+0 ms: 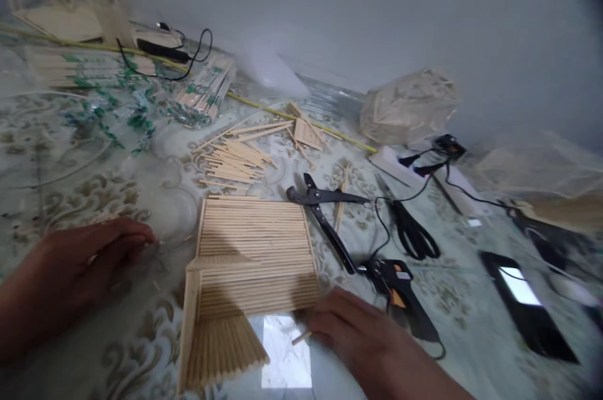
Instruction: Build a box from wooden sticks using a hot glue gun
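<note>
A model built from thin bamboo sticks (pixel 254 230) lies in front of me, with a ribbed flat panel and a fanned row of sticks at its lower left. My right hand (pixel 353 331) is at its lower right corner, fingers closed on a short wooden stick (pixel 301 338) that pokes out to the left. Left of the model, my left hand (pixel 94 268) rests low over the floor with thumb and fingers pinched. Whatever sits in that pinch is too small and blurred to name.
Hand cutters (pixel 325 218), scissors (pixel 409 224) and a glue gun (pixel 400 299) lie to the right, near a black phone (pixel 527 306). Loose cut sticks (pixel 235 161) are heaped behind the model. Wrapped chopstick bundles (pixel 205 89) stand at the back left; a black cable (pixel 386 230) crosses the floor.
</note>
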A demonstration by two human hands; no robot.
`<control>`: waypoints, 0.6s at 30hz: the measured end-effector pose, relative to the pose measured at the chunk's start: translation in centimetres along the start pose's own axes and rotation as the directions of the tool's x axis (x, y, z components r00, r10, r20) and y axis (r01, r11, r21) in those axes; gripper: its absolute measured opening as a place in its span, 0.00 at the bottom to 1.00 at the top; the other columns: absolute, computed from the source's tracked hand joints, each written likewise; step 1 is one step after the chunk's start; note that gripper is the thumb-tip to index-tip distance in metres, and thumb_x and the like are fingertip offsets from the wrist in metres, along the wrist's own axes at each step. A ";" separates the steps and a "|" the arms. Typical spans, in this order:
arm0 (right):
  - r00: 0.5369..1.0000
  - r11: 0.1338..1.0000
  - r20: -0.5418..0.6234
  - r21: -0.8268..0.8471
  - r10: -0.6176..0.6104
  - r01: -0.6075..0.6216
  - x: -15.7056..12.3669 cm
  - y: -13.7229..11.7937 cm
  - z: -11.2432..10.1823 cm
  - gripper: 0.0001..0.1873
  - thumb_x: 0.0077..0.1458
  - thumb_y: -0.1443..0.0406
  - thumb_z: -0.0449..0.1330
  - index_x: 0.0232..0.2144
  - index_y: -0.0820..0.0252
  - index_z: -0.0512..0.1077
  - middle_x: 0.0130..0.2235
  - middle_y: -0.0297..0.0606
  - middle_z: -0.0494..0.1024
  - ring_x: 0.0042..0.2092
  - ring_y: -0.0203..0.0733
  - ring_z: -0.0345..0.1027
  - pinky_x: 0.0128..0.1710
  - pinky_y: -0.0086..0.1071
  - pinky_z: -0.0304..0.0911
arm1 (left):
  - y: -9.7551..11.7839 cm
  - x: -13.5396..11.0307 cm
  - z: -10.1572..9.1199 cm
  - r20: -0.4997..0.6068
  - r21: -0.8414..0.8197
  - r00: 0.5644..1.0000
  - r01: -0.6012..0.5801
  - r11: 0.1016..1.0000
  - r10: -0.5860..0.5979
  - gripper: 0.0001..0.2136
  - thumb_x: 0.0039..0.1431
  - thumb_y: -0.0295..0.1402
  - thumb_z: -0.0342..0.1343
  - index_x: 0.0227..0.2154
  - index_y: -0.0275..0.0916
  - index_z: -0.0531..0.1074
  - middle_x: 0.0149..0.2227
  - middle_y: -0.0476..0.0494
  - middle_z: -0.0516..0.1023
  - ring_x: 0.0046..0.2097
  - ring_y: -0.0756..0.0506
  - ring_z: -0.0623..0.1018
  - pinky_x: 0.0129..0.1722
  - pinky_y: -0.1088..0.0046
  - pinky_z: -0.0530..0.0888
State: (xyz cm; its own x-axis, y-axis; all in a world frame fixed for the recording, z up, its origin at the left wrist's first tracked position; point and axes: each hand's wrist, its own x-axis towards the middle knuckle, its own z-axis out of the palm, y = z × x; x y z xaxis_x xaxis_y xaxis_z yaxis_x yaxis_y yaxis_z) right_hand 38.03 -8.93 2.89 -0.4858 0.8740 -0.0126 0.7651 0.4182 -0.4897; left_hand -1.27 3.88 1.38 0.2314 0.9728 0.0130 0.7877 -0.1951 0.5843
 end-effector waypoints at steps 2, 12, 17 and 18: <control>0.997 0.998 -0.036 0.015 0.068 -0.067 -2.0 0.0 -0.3 0.16 0.72 0.72 0.54 0.43 0.52 0.80 0.42 0.36 0.86 0.41 0.41 0.83 0.41 0.31 0.79 | -0.2 0.2 0.2 -0.020 0.010 1.000 -0.024 1.000 0.024 0.07 0.69 0.32 0.58 0.38 0.48 0.81 0.36 0.63 0.87 0.36 0.51 0.82 0.43 0.80 0.70; 0.516 0.572 -0.249 0.318 0.820 -0.756 -8.7 7.3 -2.9 0.27 0.50 0.42 0.67 0.42 0.53 0.80 0.36 0.44 0.90 0.35 0.57 0.85 0.37 0.47 0.79 | 2.3 -0.1 0.1 -0.045 -0.046 0.985 -0.168 0.985 0.166 0.07 0.68 0.42 0.63 0.39 0.46 0.78 0.28 0.61 0.84 0.27 0.51 0.78 0.34 0.83 0.69; 0.577 0.620 -0.236 0.398 0.782 -0.676 -8.2 7.4 -3.3 0.27 0.45 0.45 0.67 0.42 0.55 0.79 0.31 0.41 0.88 0.33 0.54 0.84 0.34 0.42 0.77 | 2.9 -0.2 0.0 -0.003 -0.030 0.936 -0.353 0.935 0.353 0.11 0.71 0.39 0.61 0.32 0.46 0.82 0.31 0.57 0.87 0.32 0.49 0.83 0.38 0.80 0.74; 0.588 0.631 -0.243 0.408 0.771 -0.659 -8.4 7.1 -3.6 0.28 0.45 0.44 0.67 0.42 0.56 0.80 0.30 0.42 0.88 0.33 0.54 0.83 0.33 0.41 0.77 | 2.8 -0.4 0.0 -0.003 -0.032 0.924 -0.382 0.924 0.382 0.12 0.72 0.39 0.60 0.32 0.47 0.84 0.34 0.55 0.88 0.35 0.48 0.85 0.41 0.79 0.76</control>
State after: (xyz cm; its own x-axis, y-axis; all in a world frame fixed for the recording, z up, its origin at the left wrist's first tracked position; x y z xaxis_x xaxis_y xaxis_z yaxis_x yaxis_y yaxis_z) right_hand 49.12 -12.40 2.65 0.4074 0.8967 -0.1729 0.6308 -0.4132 -0.6568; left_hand 0.87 2.96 3.06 0.5130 0.8249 0.2373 0.6212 -0.5476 0.5606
